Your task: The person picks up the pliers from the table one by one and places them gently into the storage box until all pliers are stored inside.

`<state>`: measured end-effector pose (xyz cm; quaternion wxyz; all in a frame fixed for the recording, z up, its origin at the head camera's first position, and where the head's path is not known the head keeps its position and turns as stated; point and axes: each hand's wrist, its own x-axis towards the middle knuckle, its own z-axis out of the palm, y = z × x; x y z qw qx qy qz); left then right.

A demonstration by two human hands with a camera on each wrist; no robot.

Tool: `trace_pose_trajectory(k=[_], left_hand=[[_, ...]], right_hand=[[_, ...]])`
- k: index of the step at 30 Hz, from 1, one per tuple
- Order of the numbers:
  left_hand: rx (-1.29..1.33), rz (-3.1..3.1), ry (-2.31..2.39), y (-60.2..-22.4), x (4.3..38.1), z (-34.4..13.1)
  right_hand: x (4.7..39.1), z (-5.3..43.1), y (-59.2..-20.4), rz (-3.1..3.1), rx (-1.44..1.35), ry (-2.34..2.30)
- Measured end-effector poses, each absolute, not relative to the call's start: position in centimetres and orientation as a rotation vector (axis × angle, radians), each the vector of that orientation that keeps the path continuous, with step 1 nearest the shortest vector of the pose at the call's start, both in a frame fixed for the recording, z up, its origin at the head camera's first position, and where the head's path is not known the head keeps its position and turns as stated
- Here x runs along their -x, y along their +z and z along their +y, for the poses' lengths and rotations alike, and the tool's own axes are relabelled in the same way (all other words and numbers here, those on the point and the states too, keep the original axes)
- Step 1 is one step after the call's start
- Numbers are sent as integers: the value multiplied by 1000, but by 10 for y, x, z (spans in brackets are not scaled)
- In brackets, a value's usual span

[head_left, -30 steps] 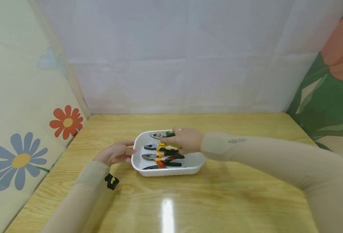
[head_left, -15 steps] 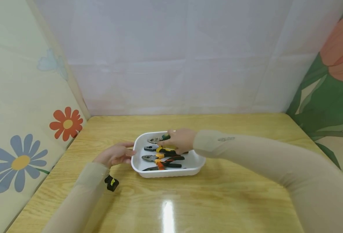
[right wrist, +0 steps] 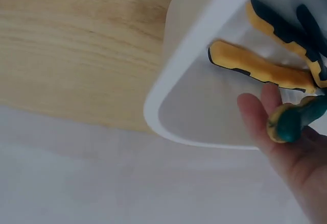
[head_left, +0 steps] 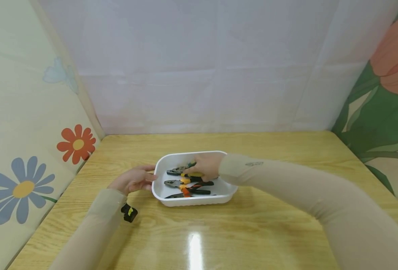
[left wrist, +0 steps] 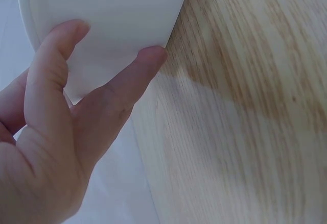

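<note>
A white tray [head_left: 199,201] on the table holds several pliers. My left hand [head_left: 132,180] grips its left end; in the left wrist view, thumb and fingers [left wrist: 150,58] bear on the outer wall. Over the tray's far part, my right hand [head_left: 208,165] holds pliers with green-and-yellow handles [right wrist: 291,124], metal jaws to the left. They overlap pliers with yellow-and-black handles [right wrist: 255,68], partly hidden by the hand. Nearer lie pliers with orange-and-black handles [head_left: 184,182] and, at the near wall, pliers with orange-red-and-black handles [head_left: 186,192].
The wooden table [head_left: 273,225] reaches back to a pale cloth [head_left: 199,93]. Flower-printed cloth [head_left: 23,150] stands at both sides. A small black device [head_left: 129,212] with a yellow mark sits under my left wrist.
My right hand has moved left and towards me, bringing the green-handled pliers from the tray's far wall to over the yellow-and-black pair. The left hand stays at the tray's end.
</note>
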<state>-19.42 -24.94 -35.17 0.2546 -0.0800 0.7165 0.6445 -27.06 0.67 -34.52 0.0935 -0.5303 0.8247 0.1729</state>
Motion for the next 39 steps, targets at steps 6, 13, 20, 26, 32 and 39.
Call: trace_pose_trajectory(k=[6, 13, 20, 26, 32, 39], left_hand=[[215, 1943, 1752, -351, 194, -250], [240, 1944, 1748, -350, 195, -250], [233, 1945, 1752, -353, 198, -253], [239, 1954, 1750, -354, 197, -253], [274, 2037, 1706, -352, 197, -249], [280, 2273, 1570, -345, 195, -241]], right_hand=[[272, 7, -355, 2475, 1549, 516], [264, 7, -358, 2512, 1506, 386], [261, 7, -358, 2548, 1424, 370], [269, 11, -363, 2564, 1400, 306], [278, 22, -355, 2573, 1429, 149], [273, 44, -332, 2543, 1279, -143]])
